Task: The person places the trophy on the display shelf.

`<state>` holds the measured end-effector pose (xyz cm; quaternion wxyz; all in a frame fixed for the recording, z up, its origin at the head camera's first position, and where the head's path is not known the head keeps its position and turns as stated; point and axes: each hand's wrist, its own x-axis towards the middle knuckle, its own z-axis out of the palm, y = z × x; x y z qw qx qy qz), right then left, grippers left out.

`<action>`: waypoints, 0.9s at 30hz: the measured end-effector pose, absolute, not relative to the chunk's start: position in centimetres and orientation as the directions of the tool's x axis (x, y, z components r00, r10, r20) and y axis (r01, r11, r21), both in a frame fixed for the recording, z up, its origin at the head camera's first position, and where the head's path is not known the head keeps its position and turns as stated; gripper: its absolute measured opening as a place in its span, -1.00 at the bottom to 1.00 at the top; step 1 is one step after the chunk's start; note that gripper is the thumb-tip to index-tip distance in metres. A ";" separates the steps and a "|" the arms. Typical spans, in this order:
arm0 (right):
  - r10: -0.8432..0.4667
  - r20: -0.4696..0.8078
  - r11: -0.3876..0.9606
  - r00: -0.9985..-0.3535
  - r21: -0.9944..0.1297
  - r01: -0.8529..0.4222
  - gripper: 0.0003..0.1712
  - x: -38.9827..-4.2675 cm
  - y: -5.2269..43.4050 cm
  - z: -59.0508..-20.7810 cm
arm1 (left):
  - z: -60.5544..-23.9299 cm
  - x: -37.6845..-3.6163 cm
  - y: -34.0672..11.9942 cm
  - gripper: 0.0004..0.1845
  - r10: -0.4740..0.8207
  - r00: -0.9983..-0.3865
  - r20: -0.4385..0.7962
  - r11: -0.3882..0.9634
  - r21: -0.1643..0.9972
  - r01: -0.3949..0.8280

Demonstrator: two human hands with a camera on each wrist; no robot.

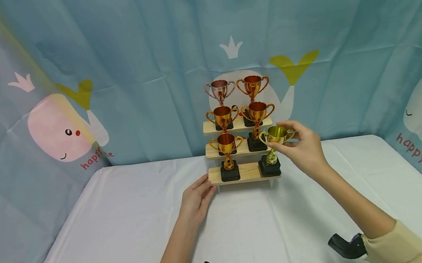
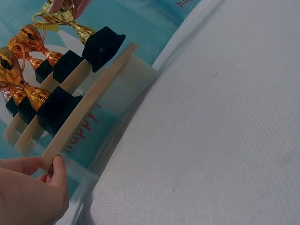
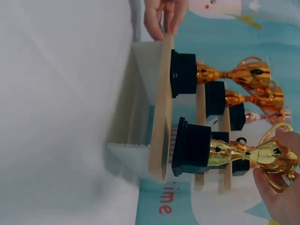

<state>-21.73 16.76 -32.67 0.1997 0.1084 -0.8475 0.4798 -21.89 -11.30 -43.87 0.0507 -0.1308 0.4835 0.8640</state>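
- The right hand point(image 1: 304, 149) pinches the cup of a gold trophy point(image 1: 273, 140) between thumb and fingertips, at the rim beside its handles.
- That trophy stands at the right end of the lowest step of the wooden tiered stand point(image 1: 243, 173); its black base point(image 3: 191, 146) looks flat on the board, though I cannot tell whether full weight is down.
- The left hand point(image 1: 196, 199) has its fingers straight and close together, touching the stand's lower left end.
- Five orange and copper trophies point(image 1: 226, 143) fill the other places on the stand.
- The trophy looks like light plated plastic: stiff, glossy, rather slippery, top-heavy on a thin stem point(image 3: 225, 152).
- The cup or the square base seems the safest hold; the slim handles may snap.
- The stand sits on a white tablecloth point(image 1: 128, 234).
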 end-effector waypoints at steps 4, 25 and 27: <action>0.002 0.428 0.498 -0.904 -0.784 -0.371 -0.39 -21.8 16.3 -32.7 | -43.8 -21.9 -11.3 -0.49 -0.038 -0.962 -0.270 -0.530 0.822 -0.210; -0.007 0.424 0.491 -0.906 -0.788 -0.372 -0.37 -22.5 14.8 -33.6 | -43.9 -21.9 -11.2 -0.48 -0.038 -0.961 -0.273 -0.533 0.819 -0.212; -0.006 0.430 0.486 -0.903 -0.788 -0.379 -0.38 -22.6 14.7 -33.7 | -43.9 -21.9 -11.2 -0.48 -0.037 -0.962 -0.270 -0.531 0.821 -0.210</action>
